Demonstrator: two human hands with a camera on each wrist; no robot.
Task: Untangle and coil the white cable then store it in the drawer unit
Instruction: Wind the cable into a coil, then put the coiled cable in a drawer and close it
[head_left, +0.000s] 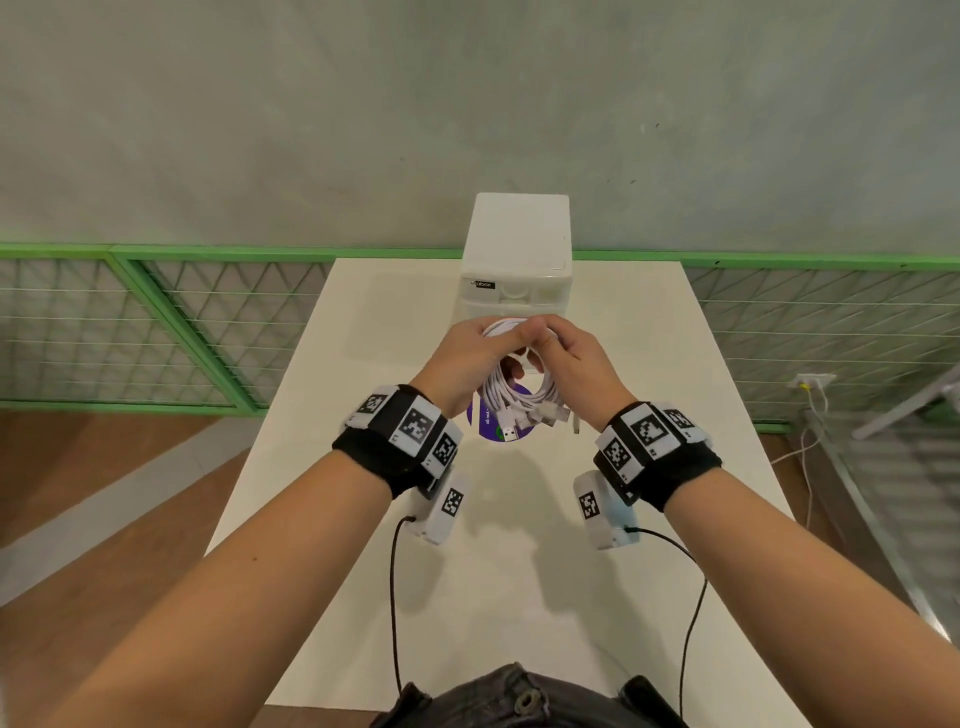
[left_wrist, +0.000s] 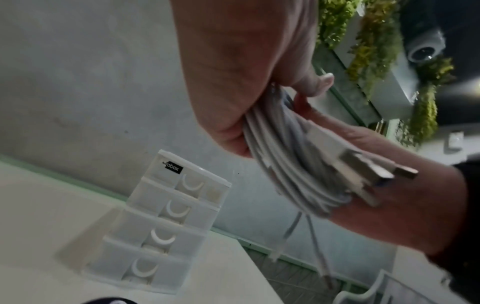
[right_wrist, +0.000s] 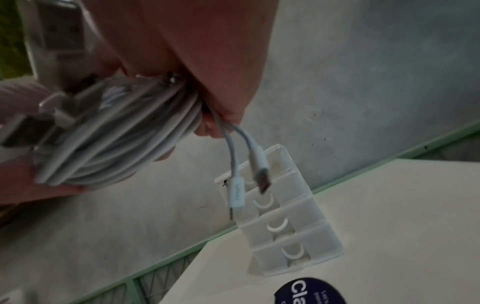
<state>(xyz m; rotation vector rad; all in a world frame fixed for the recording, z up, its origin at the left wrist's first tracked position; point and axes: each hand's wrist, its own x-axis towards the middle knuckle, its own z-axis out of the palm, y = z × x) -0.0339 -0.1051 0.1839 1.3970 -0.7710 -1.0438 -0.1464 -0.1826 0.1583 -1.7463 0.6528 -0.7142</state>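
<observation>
The white cable (head_left: 514, 395) is wound into a round coil of several loops, held in the air above the table in front of the drawer unit (head_left: 517, 260). My left hand (head_left: 467, 358) grips the coil's upper left side and my right hand (head_left: 571, 356) grips its upper right. Metal plugs hang from the bottom of the coil. In the left wrist view the fingers clamp the cable bundle (left_wrist: 283, 156), with plugs sticking out to the right. Two plug ends (right_wrist: 249, 174) dangle from the coil (right_wrist: 116, 139) in the right wrist view. All drawers of the unit (left_wrist: 161, 222) (right_wrist: 280, 216) are closed.
The white table (head_left: 519, 571) carries a round dark-blue sticker (head_left: 480, 421) (right_wrist: 309, 292) under the coil. A green mesh fence (head_left: 156, 322) runs behind the table, before a grey wall. Black cords hang from both wrist units. A wall socket with white cords (head_left: 810, 384) is at the right.
</observation>
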